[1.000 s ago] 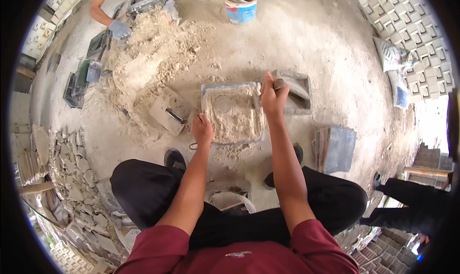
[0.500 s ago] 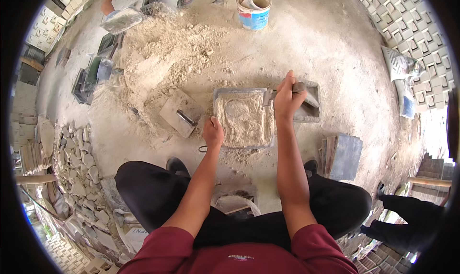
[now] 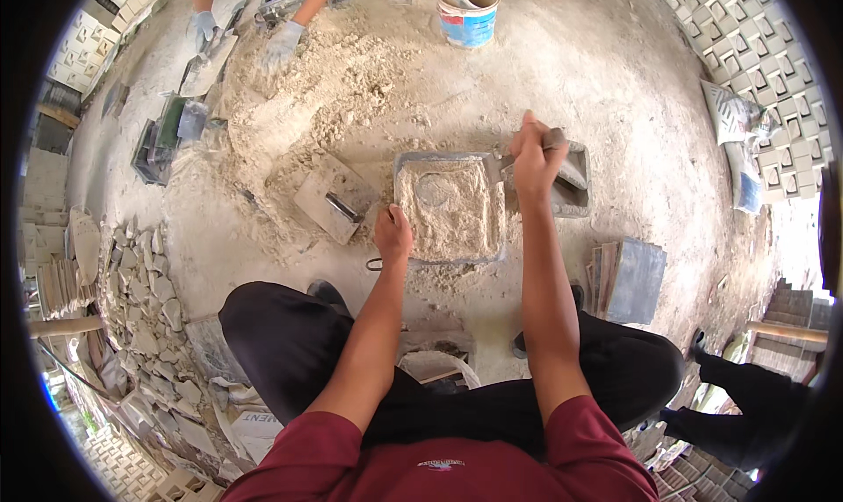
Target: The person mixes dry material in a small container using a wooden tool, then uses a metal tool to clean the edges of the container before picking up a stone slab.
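Head: R hand (image 3: 535,160) fwd, round hndl (image 3: 554,139)

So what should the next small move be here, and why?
Probably draw the handled tool in the right hand across the beige filling: its surface looks uneven, and the left hand is at the left edge of the frame.

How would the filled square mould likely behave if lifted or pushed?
The square mould is probably heavy for its size, since pale mix fills most of it. Its straight, firm-looking rim suggests it would stay stiff. The crumbly surface hints loose bits might spill if tilted.
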{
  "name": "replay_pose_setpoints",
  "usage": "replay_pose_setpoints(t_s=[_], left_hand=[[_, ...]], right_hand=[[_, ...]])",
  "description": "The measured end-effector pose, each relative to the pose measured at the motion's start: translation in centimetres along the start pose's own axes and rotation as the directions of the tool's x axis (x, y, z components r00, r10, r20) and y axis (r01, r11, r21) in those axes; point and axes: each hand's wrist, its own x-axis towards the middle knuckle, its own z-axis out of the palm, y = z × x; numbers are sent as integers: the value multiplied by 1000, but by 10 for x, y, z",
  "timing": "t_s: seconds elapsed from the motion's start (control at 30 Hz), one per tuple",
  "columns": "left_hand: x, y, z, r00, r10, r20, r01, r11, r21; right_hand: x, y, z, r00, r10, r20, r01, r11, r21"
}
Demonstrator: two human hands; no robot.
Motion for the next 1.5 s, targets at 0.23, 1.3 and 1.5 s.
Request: replay_pose_setpoints(t_s=[0.23, 1.3, 1.5], left_hand=[[-2, 4, 5, 1000, 27, 13, -27, 1000, -13], [-3, 0, 17, 994, 99, -53, -100, 995, -19], [-3, 0, 5, 998, 54, -8, -55, 997, -51]], right_hand=[[0, 25, -14, 984, 150, 97, -117, 953, -280], [-40, 31, -16, 989, -73, -131, 27, 947, -320], [-38, -9, -1, 992, -94, -88, 89, 994, -59]])
